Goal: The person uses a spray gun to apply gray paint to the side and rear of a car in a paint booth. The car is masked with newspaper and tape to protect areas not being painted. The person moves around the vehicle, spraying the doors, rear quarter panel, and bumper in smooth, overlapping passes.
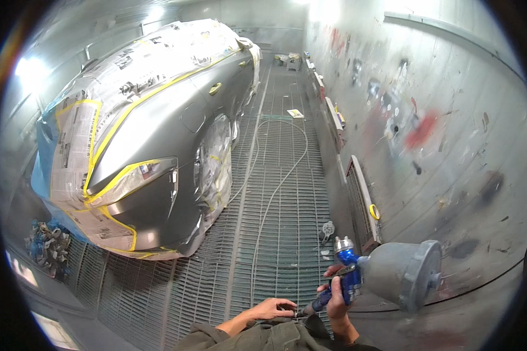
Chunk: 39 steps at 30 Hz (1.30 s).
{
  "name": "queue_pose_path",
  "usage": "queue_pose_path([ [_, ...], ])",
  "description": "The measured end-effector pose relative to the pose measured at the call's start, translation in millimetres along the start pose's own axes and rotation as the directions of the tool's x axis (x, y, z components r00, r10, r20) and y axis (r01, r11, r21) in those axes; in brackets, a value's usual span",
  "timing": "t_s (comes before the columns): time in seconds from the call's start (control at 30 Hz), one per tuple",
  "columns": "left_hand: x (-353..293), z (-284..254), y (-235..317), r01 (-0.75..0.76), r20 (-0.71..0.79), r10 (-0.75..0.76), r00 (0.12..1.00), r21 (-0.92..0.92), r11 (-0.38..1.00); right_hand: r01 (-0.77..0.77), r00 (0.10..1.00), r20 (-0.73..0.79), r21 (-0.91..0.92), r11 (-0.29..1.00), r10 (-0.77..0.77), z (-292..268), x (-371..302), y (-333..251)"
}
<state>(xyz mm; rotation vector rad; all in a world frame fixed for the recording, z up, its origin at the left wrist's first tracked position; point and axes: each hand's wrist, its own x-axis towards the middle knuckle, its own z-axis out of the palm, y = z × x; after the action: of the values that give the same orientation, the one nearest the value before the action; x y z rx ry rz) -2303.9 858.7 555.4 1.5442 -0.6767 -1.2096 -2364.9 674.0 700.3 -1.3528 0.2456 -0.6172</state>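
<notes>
In my right hand [337,299] is a blue spray gun [350,279], gripped by its handle. A large grey, paint-coated cup [399,274] sticks out sideways from the gun toward the right wall. The gun's silver nozzle end [344,243] points away from me. My left hand [269,309] is closed at the air fitting [316,304] below the handle, its fingers curled in front of my dark jacket [263,338]. Exactly how those fingers grip the fitting is partly hidden.
At left stands a grey car [152,117], masked with newspaper [73,146], yellow tape and plastic film. A thin hose [273,196] loops over the grated floor [216,281]. The paint-stained wall [427,175] runs along the right, with a tape roll [374,212] near its base. Crumpled waste [48,245] lies lower left.
</notes>
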Motion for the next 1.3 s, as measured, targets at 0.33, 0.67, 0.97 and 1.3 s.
queue_pose_path([
  [0.33, 33.3, 16.8, -77.4, 0.262, -0.138, -0.234, 0.963, 0.250, 0.932, 0.031, 0.999, 0.033, 0.120, 0.992, -0.035, -3.4, 50.8, -17.6],
  [0.67, -117.8, 5.4, -257.4, 0.774, -0.667, -0.515, 0.539, 0.150, 0.615, 0.036, 0.993, 0.109, 0.159, 0.987, -0.053, -7.5, 131.0, -3.1],
  [0.97, -148.4, -21.5, -369.9, 0.895, -0.633, -0.678, 0.373, 0.052, 0.443, -0.184, 0.973, 0.175, 0.178, 0.967, 0.153, 61.9, 194.1, 60.3],
  [1.3, -20.3, -148.8, -229.2, 0.812, -0.662, -0.576, 0.479, 0.084, 0.578, -0.071, 0.976, 0.203, -0.026, 0.997, 0.074, 78.6, 291.5, 93.4],
])
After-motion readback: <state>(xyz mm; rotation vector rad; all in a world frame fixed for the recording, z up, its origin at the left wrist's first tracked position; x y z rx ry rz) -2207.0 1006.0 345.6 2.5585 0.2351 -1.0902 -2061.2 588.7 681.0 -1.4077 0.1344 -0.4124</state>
